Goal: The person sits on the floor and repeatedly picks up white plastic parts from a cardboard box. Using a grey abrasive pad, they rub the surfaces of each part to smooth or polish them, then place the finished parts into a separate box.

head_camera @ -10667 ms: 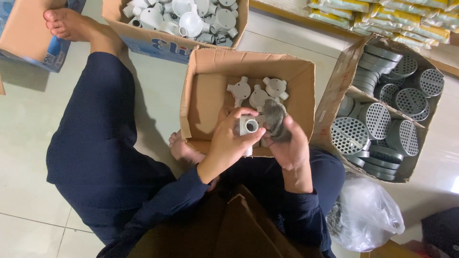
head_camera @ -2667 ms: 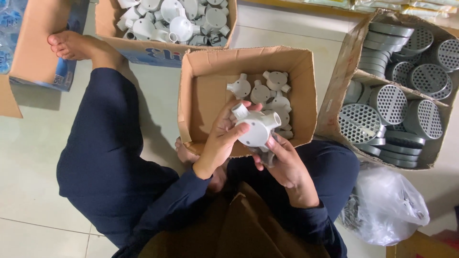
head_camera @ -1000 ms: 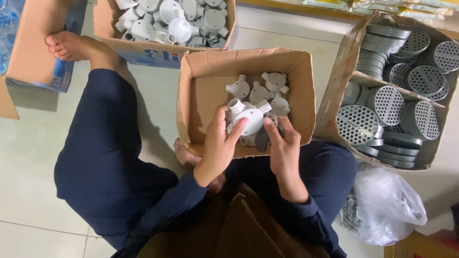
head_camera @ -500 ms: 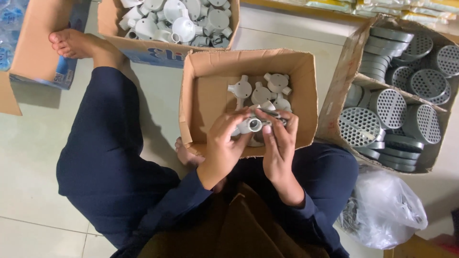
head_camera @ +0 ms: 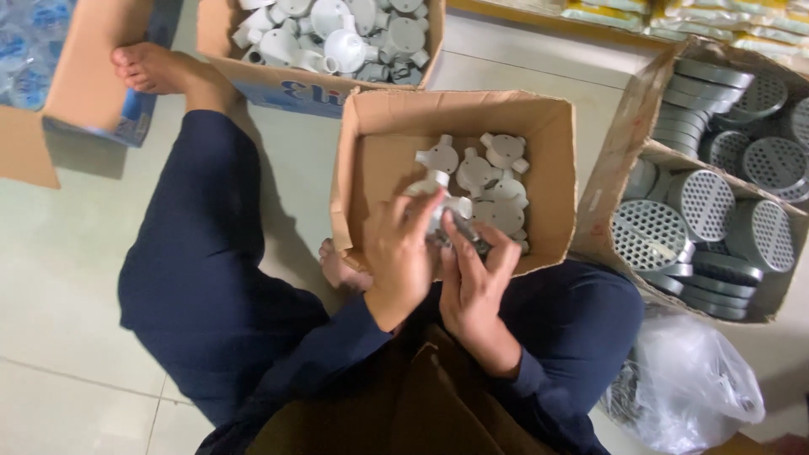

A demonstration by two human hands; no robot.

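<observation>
My left hand [head_camera: 403,253] and my right hand [head_camera: 474,278] are both closed on one white round plastic fitting with short pipe stubs [head_camera: 440,202], held over the near edge of the middle cardboard box [head_camera: 375,135]. My fingers hide most of the fitting, and something dark grey shows under it. Several more white fittings [head_camera: 489,173] lie in the same box just beyond my hands. I sit on the floor, with my dark blue trouser legs on either side of the box.
A second box of white fittings [head_camera: 337,38] stands at the top, by my bare foot [head_camera: 156,72]. A box of grey perforated round discs [head_camera: 704,202] is on the right, with a clear plastic bag [head_camera: 699,392] below it. A flattened blue-and-brown box [head_camera: 50,84] lies left.
Over the last second both hands drew the fitting nearer to me and closed round it more tightly. The boxes have not moved.
</observation>
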